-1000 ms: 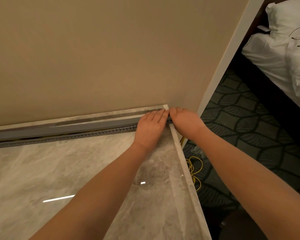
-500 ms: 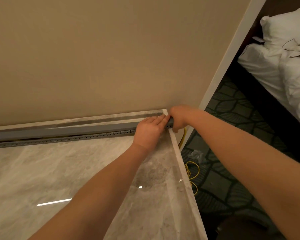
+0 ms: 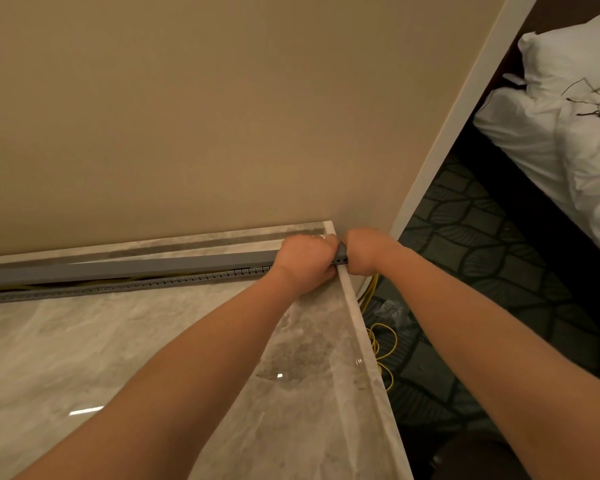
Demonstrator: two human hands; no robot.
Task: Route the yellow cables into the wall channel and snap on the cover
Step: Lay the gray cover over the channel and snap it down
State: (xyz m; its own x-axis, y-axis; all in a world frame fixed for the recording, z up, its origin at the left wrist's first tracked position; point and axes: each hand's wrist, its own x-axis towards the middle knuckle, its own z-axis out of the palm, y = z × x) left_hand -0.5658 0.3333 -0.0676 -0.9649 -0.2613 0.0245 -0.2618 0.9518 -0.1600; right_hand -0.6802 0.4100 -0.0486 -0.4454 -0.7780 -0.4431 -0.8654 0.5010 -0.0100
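1. The left hand (image 3: 305, 263) is curled into a fist around the right end of the grey cover (image 3: 136, 268), fingers wrapped tight over its top
2. The right hand (image 3: 366, 252) is also curled closed, gripping the very tip of the cover just at 3 o'clock from the left hand; the two hands almost touch
3. The cover lies along the back of the marble counter (image 3: 118, 358), near the tan wall (image 3: 205, 116), running from the hands out toward 9 o'clock
4. Under the cover sits the toothed grey channel (image 3: 174, 280). At the far left there is a gap between them, and a bit of yellow shows inside
5. The yellow cables (image 3: 378, 337) hang over the counter's right edge, at 5 o'clock from the hands, and loop on the dark patterned carpet (image 3: 482, 271)
6. The hands are right at the counter's back corner; the wall is close behind them, and the counter top toward 7 o'clock is open
7. A white bed (image 3: 568, 133) is well apart, at 2 o'clock
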